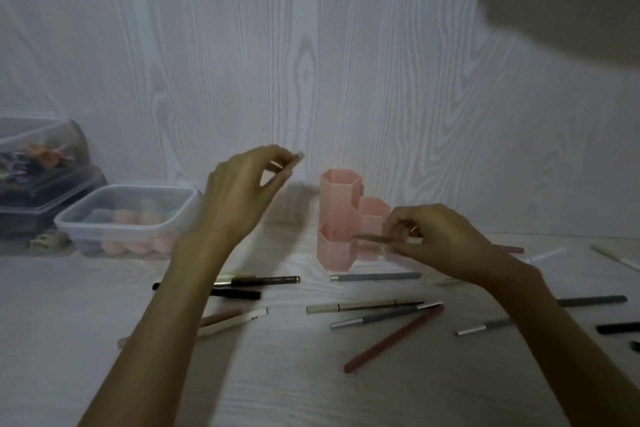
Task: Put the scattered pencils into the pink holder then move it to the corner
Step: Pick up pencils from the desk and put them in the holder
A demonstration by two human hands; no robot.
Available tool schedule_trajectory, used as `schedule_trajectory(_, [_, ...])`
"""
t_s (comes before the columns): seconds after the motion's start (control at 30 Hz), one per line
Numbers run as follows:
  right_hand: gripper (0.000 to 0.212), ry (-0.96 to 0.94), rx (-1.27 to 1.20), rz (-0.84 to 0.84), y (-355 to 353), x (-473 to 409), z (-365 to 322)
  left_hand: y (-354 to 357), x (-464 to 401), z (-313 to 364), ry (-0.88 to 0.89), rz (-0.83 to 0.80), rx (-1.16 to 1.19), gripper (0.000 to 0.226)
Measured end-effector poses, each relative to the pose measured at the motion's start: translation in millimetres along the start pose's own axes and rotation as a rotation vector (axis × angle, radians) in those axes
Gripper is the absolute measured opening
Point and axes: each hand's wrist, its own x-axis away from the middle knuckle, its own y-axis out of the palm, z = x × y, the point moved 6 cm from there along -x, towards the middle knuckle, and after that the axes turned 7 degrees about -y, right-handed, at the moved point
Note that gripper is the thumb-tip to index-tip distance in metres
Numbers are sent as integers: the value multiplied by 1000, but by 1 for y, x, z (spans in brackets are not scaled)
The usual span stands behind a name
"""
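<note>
The pink holder [337,215], made of three hexagonal tubes of different heights, stands upright near the wall. My left hand [239,194] is raised to its left, pinching a pencil [294,160] whose tip points toward the holder's tall tube. My right hand [436,236] hovers just right of the holder and grips a brownish pencil [370,237] held level across the lower tubes. Several pencils lie scattered on the table: a grey one [375,277], a gold one [363,306], a reddish one [394,338] and black ones [242,293] under my left forearm.
A clear plastic box [128,218] of pastel round items sits at the left. Behind it stands a dark lidded box [45,184]. More pencils [592,300] lie at the right edge. The white wood-grain wall [311,62] rises right behind the holder.
</note>
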Motion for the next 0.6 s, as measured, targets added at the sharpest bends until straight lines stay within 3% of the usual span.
schedule_trajectory(0.1, [20,2,-170,258,-36,5,3,-26,-5,18,-19,383,526,20])
schedule_trajectory(0.2, [42,12,-313,488,-50,9,8,-8,-12,29,-72,426,757,34])
schedule_trajectory(0.27, [66,22,-370,582,-52,11,12,14,-12,31,-96,355,748,42])
schedule_trajectory(0.33, [76,28,-405,679,-56,11,16,32,-12,28,-100,290,610,40])
schedule_trajectory(0.6, [72,9,-574,1087,-56,-15,-3,68,-8,0,-180,59,330,23])
